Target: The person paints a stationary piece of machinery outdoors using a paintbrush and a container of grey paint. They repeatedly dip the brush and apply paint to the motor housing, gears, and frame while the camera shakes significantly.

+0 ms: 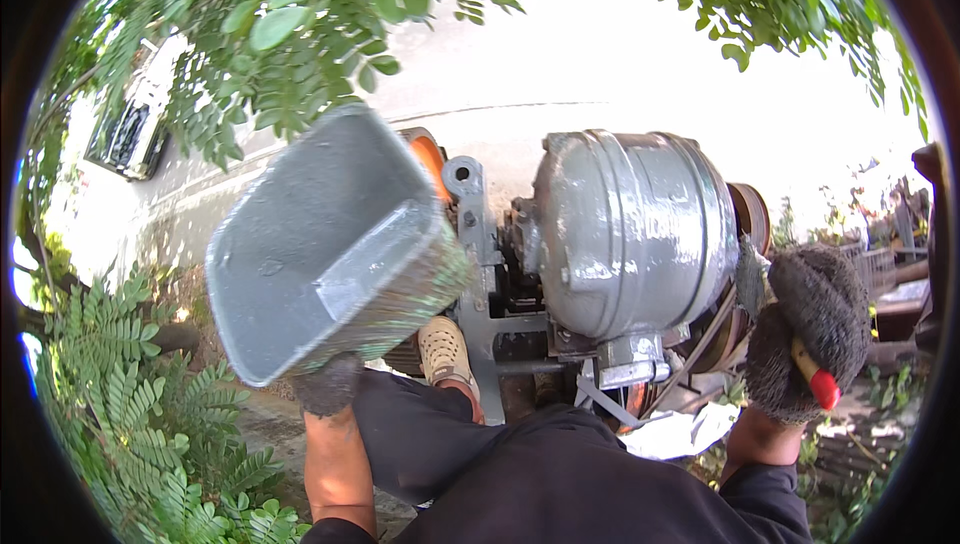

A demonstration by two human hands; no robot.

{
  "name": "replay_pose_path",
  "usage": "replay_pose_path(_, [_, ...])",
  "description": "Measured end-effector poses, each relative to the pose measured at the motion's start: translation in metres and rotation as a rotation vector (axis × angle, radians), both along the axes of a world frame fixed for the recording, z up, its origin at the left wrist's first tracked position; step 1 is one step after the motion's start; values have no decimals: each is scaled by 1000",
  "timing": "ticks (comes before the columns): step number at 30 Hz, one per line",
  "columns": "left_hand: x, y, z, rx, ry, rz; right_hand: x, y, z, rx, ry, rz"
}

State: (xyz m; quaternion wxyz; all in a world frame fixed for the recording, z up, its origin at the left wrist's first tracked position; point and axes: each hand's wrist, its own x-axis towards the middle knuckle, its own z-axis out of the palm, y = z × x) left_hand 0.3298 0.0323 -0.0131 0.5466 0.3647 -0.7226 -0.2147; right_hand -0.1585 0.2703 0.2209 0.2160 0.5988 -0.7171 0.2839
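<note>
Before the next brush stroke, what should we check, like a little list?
1. Left hand grips the grey paint tray: ok.
2. Tray level: not ok, it tilts steeply.
3. Right hand holds the red-tipped brush handle: ok.
4. Paint on the bristles: cannot tell, the glove hides them.
5. Grey machine drum coated: looks wet and glossy, ok.
6. Foot clear of the machine: not ok, it appears to rest against the frame.

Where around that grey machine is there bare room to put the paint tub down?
Bare ground shows lower left, between the ferns and the person's leg. Around the grey drum it is crowded: frame, belts and a white rag beneath, clutter to the right.
</note>
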Motion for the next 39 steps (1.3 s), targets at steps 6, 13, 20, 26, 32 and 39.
replay_pose_path(6, [-81, 19, 19, 2, 68, 71, 26, -106, 8, -155, -259, 221])
replay_pose_path(13, [-127, 46, 41, 92, 124, 128, 76, -149, -44, -198, -369, 431])
replay_pose_path(20, [-97, 69, 60, 214, 144, -20, 75, -147, -51, -56, -406, 349])
replay_pose_path(26, [-51, 64, 45, 288, 172, -308, 94, -147, -47, -119, -1373, 575])
replay_pose_path(32, [-75, 59, 70, 353, 172, -390, 58, -149, -38, -223, -470, 524])
replay_pose_path(39, [-110, 39, 109, 457, 251, -375, -31, -79, 9, -403, -889, 91])
